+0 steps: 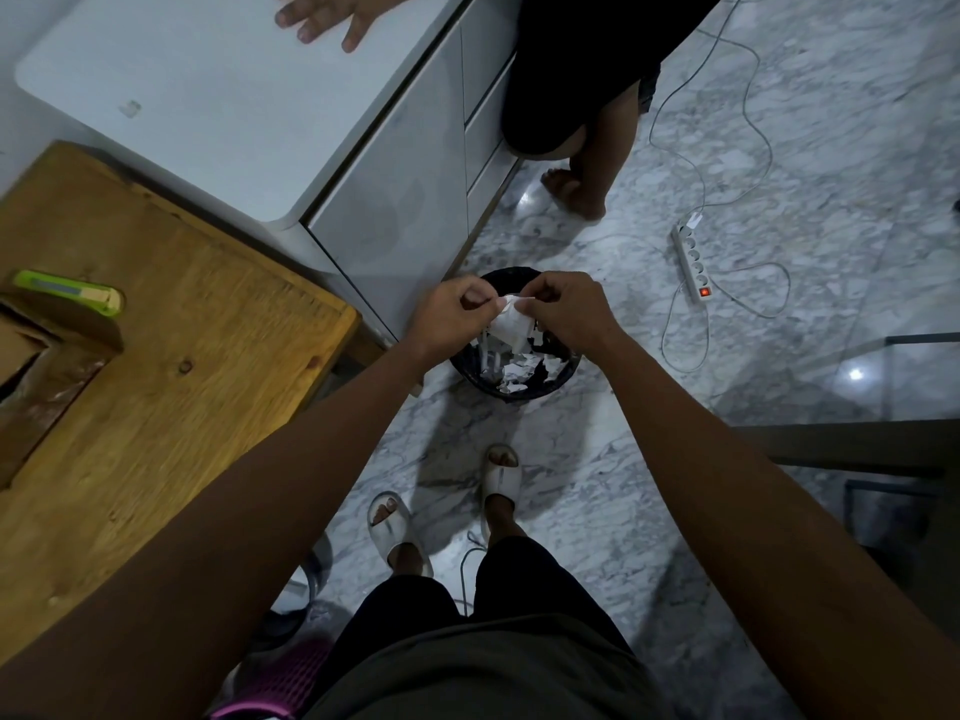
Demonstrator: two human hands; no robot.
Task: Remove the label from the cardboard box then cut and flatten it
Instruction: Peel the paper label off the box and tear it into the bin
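I hold a crumpled white label (509,320) between both hands, right above a black waste bin (470,367) on the floor. My left hand (454,317) pinches its left edge and my right hand (563,314) pinches its top right. Several torn white paper scraps (517,374) lie inside the bin. The brown cardboard box (44,356) sits at the left edge of the wooden table (182,387), only partly in view. A green utility knife (70,292) lies on the table just behind the box.
A white cabinet (218,111) stands behind the table, with another person's hand (332,15) resting on it and their leg (587,163) beside it. A power strip (692,262) and its cables trail over the marble floor at right. A purple basket (280,683) sits low left.
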